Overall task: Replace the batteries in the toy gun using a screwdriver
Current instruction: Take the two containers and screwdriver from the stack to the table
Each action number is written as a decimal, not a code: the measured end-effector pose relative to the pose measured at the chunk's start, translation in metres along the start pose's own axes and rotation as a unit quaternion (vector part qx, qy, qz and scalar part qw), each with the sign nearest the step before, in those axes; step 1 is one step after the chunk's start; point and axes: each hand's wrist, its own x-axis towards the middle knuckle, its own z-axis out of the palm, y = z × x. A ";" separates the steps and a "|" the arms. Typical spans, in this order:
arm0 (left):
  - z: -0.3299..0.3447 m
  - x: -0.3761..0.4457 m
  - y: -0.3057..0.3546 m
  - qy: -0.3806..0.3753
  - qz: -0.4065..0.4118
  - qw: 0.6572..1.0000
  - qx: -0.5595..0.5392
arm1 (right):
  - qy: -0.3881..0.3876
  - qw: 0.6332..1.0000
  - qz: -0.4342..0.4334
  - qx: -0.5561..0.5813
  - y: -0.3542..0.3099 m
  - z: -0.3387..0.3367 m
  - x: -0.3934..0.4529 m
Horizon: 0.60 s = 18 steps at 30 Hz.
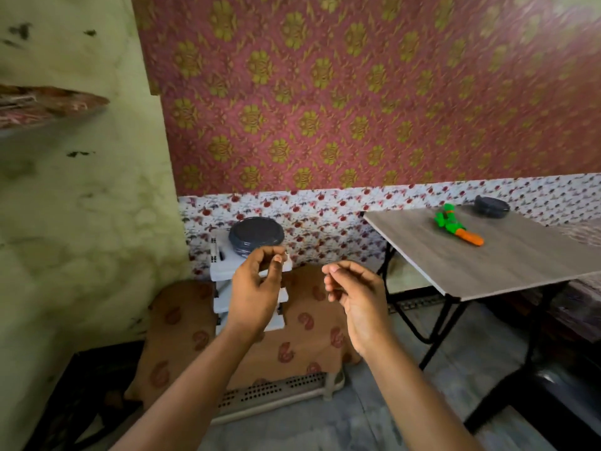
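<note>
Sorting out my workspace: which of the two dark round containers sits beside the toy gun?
The smaller-looking dark container on the wooden table, just behind the toy gun; the other sits on white shelving.

matt wood-grain table [507, 265], glossy plastic toy gun [457, 226], patterned cloth wall hanging [357, 92], white plastic stool [224, 265].
</note>
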 end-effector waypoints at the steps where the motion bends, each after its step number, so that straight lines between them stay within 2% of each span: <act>1: -0.004 0.008 -0.008 0.005 -0.005 1.000 0.000 | -0.002 1.000 0.006 0.001 0.007 0.007 0.008; 9: -0.033 0.074 -0.076 0.053 -0.053 0.997 0.002 | -0.017 0.998 0.067 0.000 0.061 0.060 0.074; 18: -0.041 0.142 -0.156 0.098 -0.132 0.985 0.044 | -0.052 0.988 0.142 -0.021 0.119 0.080 0.170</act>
